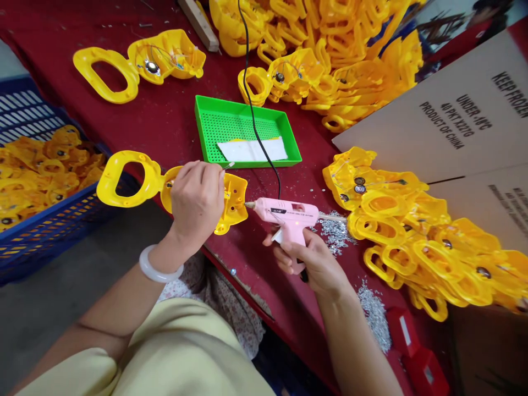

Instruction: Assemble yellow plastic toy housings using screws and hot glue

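Note:
My left hand (198,195), with a pale bangle at the wrist, is closed over the middle of a yellow plastic shell (236,201). A ring-shaped yellow part (108,190) extends from the shell on the left. By my fingertips a thin piece with a white tip (230,165) pokes out; its other end is hidden. My right hand (313,261) grips a pink glue gun (289,212), fingers around the handle near the white trigger. The gun's nozzle points left, close to the shell's right edge. A glue stick (333,218) sticks out of its back.
A green tray (292,144) holding a white strip stands behind the shell, with a black cord crossing it. Yellow shells pile up behind (350,71) and at right (412,236). Small silvery pieces (373,313) lie near a carton (449,110). A blue crate (82,206) stands left.

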A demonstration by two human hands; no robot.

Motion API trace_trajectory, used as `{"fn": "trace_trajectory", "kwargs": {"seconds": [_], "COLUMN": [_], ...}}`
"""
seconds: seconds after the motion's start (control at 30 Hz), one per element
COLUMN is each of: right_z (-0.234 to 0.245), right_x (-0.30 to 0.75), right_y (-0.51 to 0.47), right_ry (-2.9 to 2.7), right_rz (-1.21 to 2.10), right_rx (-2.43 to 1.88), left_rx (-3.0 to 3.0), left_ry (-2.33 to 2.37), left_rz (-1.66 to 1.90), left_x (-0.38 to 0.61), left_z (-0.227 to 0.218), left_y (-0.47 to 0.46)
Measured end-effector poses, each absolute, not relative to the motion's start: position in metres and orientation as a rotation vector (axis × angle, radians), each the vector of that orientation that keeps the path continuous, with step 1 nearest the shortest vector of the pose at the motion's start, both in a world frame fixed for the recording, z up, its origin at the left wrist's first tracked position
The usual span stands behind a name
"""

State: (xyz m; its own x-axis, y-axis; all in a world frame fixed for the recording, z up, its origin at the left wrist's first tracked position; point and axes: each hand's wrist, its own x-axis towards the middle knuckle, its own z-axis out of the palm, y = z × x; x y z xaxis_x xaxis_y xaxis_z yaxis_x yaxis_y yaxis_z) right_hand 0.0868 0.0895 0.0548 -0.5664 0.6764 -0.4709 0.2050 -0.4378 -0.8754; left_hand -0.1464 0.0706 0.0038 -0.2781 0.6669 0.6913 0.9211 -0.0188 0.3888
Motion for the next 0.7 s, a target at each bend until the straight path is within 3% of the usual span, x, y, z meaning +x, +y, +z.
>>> {"fn": "trace_trajectory", "kwargs": {"seconds": [0.7], "right_z": [0.062], "right_x": [0.078], "right_y": [0.071], "right_ry": [-1.518], "right_rz": [1.862], "right_rx": [-1.408], "left_rx": [-1.637], "left_ry": [-2.018], "left_rz": [-1.233], "left_x": [-0.144], "left_z": [0.004], "left_y": [0.071]}}
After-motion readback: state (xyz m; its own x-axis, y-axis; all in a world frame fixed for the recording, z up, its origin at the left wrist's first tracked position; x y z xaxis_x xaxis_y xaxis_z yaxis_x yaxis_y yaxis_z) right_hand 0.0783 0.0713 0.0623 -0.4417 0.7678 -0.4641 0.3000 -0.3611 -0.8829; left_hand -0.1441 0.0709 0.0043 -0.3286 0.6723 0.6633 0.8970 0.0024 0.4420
